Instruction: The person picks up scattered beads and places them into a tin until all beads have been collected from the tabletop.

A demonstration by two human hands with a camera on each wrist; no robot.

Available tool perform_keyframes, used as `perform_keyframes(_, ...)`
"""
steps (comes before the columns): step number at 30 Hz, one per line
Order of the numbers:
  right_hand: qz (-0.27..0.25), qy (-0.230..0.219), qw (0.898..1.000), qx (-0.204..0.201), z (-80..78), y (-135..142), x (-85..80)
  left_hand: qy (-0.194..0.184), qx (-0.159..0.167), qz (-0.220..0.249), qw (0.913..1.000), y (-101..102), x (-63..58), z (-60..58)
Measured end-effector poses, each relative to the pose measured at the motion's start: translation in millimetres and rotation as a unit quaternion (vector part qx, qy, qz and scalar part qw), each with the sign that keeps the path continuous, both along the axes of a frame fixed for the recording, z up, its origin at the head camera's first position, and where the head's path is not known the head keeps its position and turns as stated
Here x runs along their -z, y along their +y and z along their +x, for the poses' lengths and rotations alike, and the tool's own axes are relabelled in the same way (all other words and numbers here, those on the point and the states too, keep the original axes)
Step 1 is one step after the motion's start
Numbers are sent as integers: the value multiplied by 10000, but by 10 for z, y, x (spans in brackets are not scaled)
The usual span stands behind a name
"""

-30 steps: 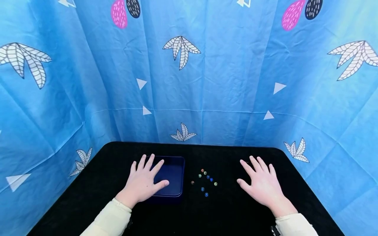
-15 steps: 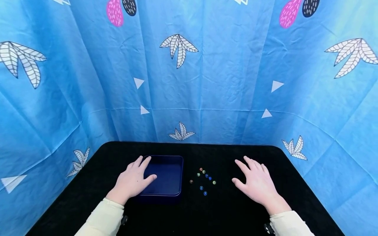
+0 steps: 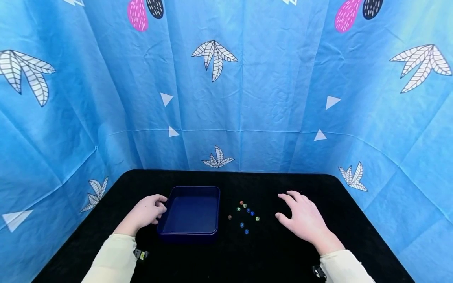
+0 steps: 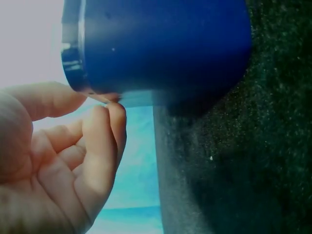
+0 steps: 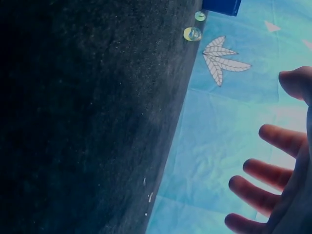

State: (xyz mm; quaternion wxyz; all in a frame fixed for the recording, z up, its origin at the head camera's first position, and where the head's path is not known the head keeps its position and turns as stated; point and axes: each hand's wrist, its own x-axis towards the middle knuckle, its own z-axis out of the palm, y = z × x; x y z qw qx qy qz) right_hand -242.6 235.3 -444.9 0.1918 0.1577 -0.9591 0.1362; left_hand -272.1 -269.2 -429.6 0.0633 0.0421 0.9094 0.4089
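Note:
My left hand [image 3: 146,212] is at the left side of an open-topped navy blue box [image 3: 192,232]. Its thumb and bent fingers meet the box's edge, and in the left wrist view the fingertips [image 4: 100,112] come right up to the box [image 4: 161,48] near its rim. Several small glass marbles [image 3: 246,232], blue, green and reddish, lie scattered on the table to the right of the box. My right hand [image 3: 304,216] hovers right of the marbles with loosely bent, spread fingers and nothing in them. The right wrist view shows two marbles [image 5: 192,34] beyond that hand.
A black cloth [image 3: 226,263] covers the table. Blue patterned curtains [image 3: 226,106] hang round its back and sides. Dark wrist devices [image 3: 141,254] sit at both cream sleeves [image 3: 109,259].
My left hand has moved left and down from above the box to its left edge, its fingers bending. My right hand has shifted slightly left, its fingers curling a little. The marbles lie unchanged.

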Motion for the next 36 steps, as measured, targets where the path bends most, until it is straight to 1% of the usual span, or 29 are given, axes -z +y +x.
perform_keyframes(4, -180, -230, 9996, -1, -8, -39, -6, -99, 34, 310, 9995, -35, 44, -17)
perform_keyframes(6, -517, -506, 9973, -83, -24, -73, -30, -202, 7, 455, 9988, -53, 63, -23)
perform_keyframes(8, -1005, -866, 9909, -240, -42, -88, -55, -328, -19, 586, 9977, -52, 83, -38)
perform_keyframes(9, -1279, -1080, 9853, -325, -57, -97, -67, -372, -32, 643, 9972, -53, 93, -46)
perform_keyframes(11, -1827, -1507, 9703, -492, -96, -110, -86, -423, -65, 741, 9963, -53, 104, -58)
perform_keyframes(12, -2088, -1720, 9611, -559, -120, -116, -87, -421, -30, 756, 9962, -55, 109, -62)
perform_keyframes(14, -2590, -2154, 9394, -641, -167, -132, -75, -406, 15, 789, 9961, -58, 114, -68)
perform_keyframes(16, -2921, -2468, 9213, -712, -209, -154, -52, -407, -3, 808, 9959, -59, 122, -70)
perform_keyframes(18, -3130, -2712, 9070, -761, -254, -185, -9, -402, -5, 790, 9961, -63, 126, -66)
perform_keyframes(19, -3136, -2775, 9046, -800, -277, -202, 16, -408, -35, 792, 9960, -66, 131, -65)
perform_keyframes(20, -3081, -2785, 9059, -825, -298, -220, 42, -418, -71, 795, 9959, -68, 138, -65)
perform_keyframes(25, -2704, -2742, 9180, -942, -389, -322, 131, -394, -51, 786, 9961, -83, 148, -53)
perform_keyframes(26, -2651, -2774, 9187, -936, -399, -343, 135, -399, -51, 794, 9960, -86, 150, -52)
perform_keyframes(32, -2576, -3009, 9143, -844, -450, -422, 171, -437, -53, 781, 9960, -107, 175, -58)
perform_keyframes(34, -2590, -2997, 9140, -875, -471, -427, 207, -411, -46, 764, 9962, -106, 188, -54)
perform_keyframes(36, -2656, -3013, 9110, -935, -482, -432, 239, -350, -10, 743, 9966, -102, 196, -44)
